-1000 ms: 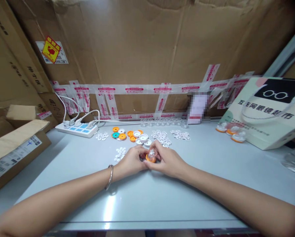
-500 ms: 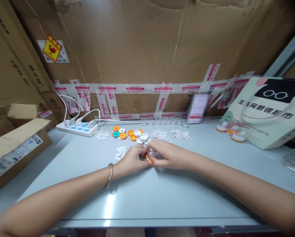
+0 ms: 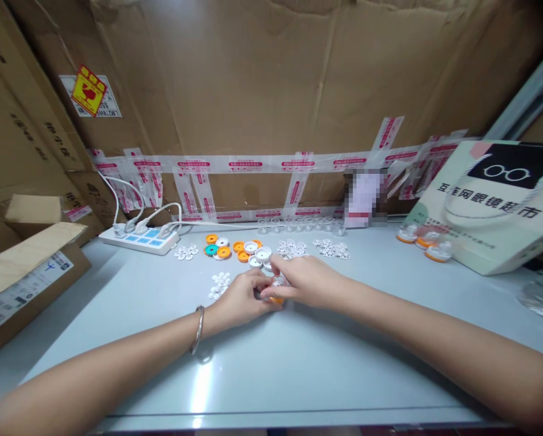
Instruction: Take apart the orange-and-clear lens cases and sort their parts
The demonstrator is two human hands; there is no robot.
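Observation:
Near the middle of the table, my left hand [image 3: 245, 297] and my right hand [image 3: 310, 281] meet around a small piece with a clear dome and an orange base [image 3: 277, 300]. My left fingers close on its left side, while my right thumb and fingers grip the dome from the right. Fingers cover much of the piece. Just beyond them lie white round caps [image 3: 256, 260], with orange caps [image 3: 223, 252] and a teal cap [image 3: 211, 249] farther left. Small white discs [image 3: 219, 284] are scattered beside my left hand. White cut-out parts [image 3: 292, 248] are heaped behind my right hand.
Clear domes [image 3: 294, 225] stand in a row at the back. A power strip [image 3: 139, 239] and an open cardboard box [image 3: 30, 272] are at left. Several orange-based domed pieces [image 3: 437, 251] sit by a paper bag [image 3: 485, 206] at right. A phone [image 3: 366, 197] leans against the cardboard.
My right thumb and fingers have shifted on the domed piece, the thumb now reaching farther left across it. The orange base has turned more level. The view has shifted slightly.

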